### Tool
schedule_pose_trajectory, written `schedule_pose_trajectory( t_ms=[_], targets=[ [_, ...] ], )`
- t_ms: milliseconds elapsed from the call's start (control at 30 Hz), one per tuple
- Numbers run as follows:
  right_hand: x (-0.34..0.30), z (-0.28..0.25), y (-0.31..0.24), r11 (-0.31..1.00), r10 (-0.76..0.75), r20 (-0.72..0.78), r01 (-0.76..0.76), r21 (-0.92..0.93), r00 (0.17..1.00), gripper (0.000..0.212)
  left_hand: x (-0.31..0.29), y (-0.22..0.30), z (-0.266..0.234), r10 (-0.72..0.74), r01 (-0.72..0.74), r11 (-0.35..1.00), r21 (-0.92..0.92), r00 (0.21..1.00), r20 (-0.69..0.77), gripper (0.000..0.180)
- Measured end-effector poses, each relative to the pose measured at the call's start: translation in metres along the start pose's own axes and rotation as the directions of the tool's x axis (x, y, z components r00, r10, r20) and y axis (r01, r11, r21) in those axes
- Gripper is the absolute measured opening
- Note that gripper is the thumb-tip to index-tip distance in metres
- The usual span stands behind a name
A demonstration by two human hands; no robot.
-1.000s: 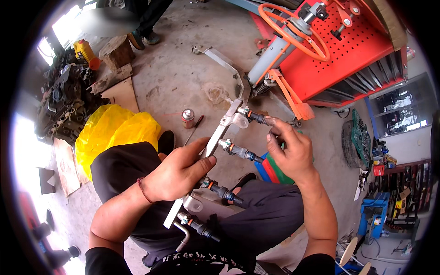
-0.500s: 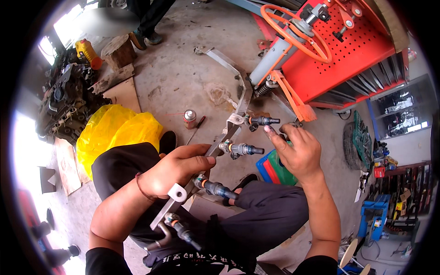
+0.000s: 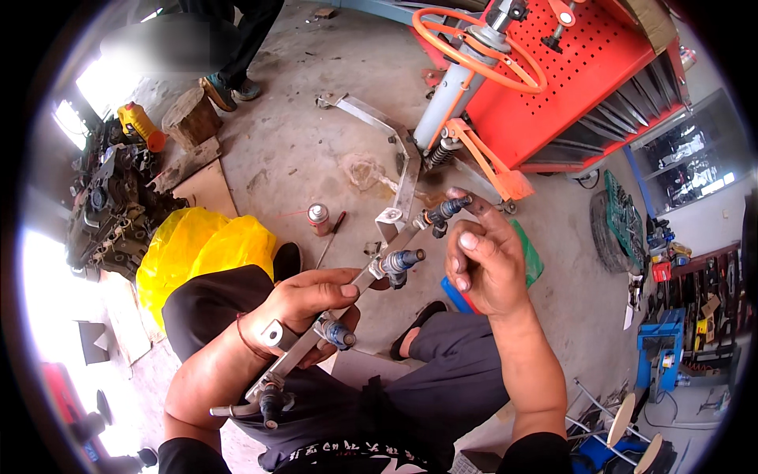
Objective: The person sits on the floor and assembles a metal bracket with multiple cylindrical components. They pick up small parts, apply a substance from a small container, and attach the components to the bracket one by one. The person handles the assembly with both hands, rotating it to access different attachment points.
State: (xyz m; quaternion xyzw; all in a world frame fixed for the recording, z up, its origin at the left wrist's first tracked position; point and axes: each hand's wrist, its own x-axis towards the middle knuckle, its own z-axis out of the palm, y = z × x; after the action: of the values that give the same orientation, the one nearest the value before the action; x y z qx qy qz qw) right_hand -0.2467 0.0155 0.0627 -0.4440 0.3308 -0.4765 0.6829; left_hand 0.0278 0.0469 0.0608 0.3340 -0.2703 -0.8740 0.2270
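My left hand (image 3: 298, 304) is closed round the middle of a metal fuel rail (image 3: 298, 345), which slants across my lap. Several dark fuel injectors stick out along it. At the far end, one injector (image 3: 450, 208) has its nozzle by the index finger of my right hand (image 3: 496, 257); that fingertip seems to touch it. The right hand holds nothing; its thumb stands apart and the other fingers are bent. Another injector (image 3: 401, 262) sits just beyond my left thumb. The lowest injector (image 3: 272, 404) hangs near my lap, beside a bent pipe end.
On the concrete floor ahead stand a spray can (image 3: 318, 219) and a screwdriver (image 3: 338, 222). A yellow plastic bag (image 3: 201, 249) lies left, near an engine (image 3: 110, 197). An orange-and-grey hoist (image 3: 442, 103) and red tool cabinet (image 3: 545, 95) stand ahead right. Another person's legs (image 3: 241, 47) show far left.
The rail has turned in my left hand, so the injectors point more up toward me. My right hand has come up against the far injector's nozzle, its index finger stretched out.
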Motion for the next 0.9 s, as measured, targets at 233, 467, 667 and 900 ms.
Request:
schedule_pose_trajectory(
  t_ms=[233,467,667,900],
  targets=[
    [-0.013,0.017,0.021,0.986,-0.005,0.058,-0.005,0.164,0.998,0.082,0.007,-0.004,0.000,0.084,-0.081,0.996,0.028,0.993,-0.087,0.048],
    [-0.012,0.022,0.037,0.906,-0.008,0.195,-0.076,0.416,0.981,0.087,0.015,-0.020,-0.021,0.355,-0.297,0.872,0.389,0.931,-0.086,0.042],
    [-0.018,-0.014,0.026,0.884,-0.013,0.223,-0.093,0.458,0.975,0.085,0.011,-0.009,-0.020,0.285,-0.249,0.949,0.196,0.940,-0.189,0.041],
    [-0.053,-0.094,-0.028,0.976,-0.216,-0.244,0.217,-0.022,0.945,0.091,0.006,-0.016,-0.034,0.354,-0.373,0.914,-0.162,0.926,-0.133,0.046]
  ],
)
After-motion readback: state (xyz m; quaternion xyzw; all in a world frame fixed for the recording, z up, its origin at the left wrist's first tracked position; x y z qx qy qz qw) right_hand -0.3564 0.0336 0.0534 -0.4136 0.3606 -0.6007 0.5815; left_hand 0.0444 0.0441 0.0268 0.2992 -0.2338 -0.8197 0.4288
